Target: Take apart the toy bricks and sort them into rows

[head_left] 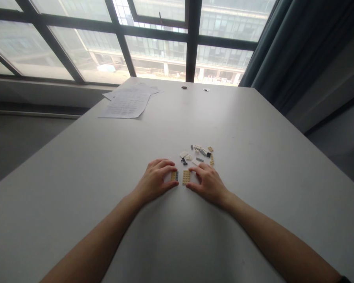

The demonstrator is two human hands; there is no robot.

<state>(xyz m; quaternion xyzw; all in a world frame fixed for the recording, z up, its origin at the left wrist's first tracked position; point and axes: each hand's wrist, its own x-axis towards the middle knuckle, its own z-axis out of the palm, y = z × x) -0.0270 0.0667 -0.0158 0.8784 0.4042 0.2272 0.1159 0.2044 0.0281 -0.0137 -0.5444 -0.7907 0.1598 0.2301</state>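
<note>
Both my hands rest on a white table (253,133) in front of me. My left hand (156,179) curls its fingers and thumb around a small tan and dark brick piece (174,175). My right hand (208,181) lies beside a tan studded plate (186,177), with its fingertips and thumb touching the plate's right edge. Just beyond the hands lies a small scatter of loose bricks (199,154) in white, tan and dark grey.
Several printed paper sheets (128,102) lie at the far left of the table. Two round cable holes (184,87) sit near the far edge. A large window is behind the table, and a dark curtain (297,51) hangs at the right.
</note>
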